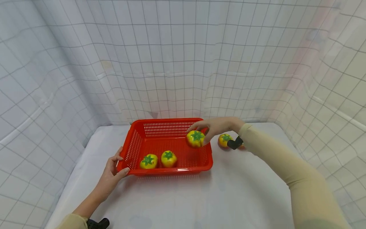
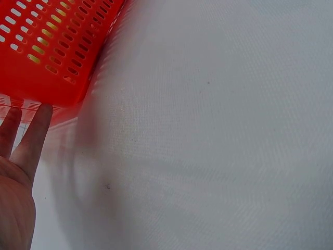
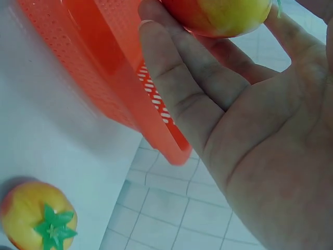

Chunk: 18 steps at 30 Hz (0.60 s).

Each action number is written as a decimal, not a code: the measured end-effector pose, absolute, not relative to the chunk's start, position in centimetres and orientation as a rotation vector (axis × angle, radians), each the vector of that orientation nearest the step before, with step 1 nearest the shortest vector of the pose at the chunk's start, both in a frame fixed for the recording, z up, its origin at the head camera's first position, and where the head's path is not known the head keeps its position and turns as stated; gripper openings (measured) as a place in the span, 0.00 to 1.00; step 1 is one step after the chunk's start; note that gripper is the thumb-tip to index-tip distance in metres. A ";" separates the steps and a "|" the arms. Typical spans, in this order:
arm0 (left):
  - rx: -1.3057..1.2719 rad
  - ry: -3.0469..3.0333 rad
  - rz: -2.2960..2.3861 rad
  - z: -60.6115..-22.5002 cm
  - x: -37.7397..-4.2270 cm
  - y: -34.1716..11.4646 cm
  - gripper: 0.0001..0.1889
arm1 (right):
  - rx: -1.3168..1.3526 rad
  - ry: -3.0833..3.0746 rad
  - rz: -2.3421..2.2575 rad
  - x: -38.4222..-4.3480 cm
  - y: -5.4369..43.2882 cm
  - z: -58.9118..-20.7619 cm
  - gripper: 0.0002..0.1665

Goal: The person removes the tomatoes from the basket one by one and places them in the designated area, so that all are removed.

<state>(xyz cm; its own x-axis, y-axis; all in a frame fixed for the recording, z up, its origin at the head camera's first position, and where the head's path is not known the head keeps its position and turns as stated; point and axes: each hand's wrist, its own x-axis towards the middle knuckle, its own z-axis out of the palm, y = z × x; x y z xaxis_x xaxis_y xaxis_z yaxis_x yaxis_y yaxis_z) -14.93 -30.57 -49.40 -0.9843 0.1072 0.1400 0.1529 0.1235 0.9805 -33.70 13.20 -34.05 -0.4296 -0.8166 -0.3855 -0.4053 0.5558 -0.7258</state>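
A red plastic basket (image 1: 164,171) with slotted walls stands on the white table. My left hand (image 1: 111,171) grips its front left corner, thumb over the front rim and fingers at the left side; the left wrist view shows two fingertips (image 2: 46,110) against the red wall. My right hand (image 1: 215,127) holds a yellow-red toy tomato (image 1: 195,139) with a green star-shaped top over the basket's right end. Inside the basket, near the front wall, lie two similar toy tomatoes, one to the left (image 1: 149,161) and another beside it (image 1: 168,159).
Right of the basket, a further toy tomato (image 1: 225,140) lies on the table (image 1: 183,200). Part of another one (image 1: 242,147) shows behind the right wrist's black strap (image 1: 235,143). White grid-patterned curtains (image 1: 177,63) enclose the table at the back and sides.
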 end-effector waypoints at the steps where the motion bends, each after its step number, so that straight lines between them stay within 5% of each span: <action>1: -0.268 -2.330 -2.041 -49.4 -14.9 -30.6 0.20 | -0.975 2.054 -0.714 -33.7 13.6 -33.8 0.42; 18: -0.245 -2.302 -2.079 -49.2 -15.0 -30.3 0.21 | -0.831 2.132 -0.892 -32.4 19.1 -32.3 0.44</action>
<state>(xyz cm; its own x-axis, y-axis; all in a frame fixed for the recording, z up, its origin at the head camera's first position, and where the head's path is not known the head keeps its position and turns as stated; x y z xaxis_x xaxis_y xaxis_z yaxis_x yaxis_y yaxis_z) -15.01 -30.34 -49.24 -0.9872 0.0962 0.1272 0.1363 0.0950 0.9861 -32.42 19.07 -32.34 -0.5707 -0.7511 -0.3320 -0.2911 0.5631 -0.7734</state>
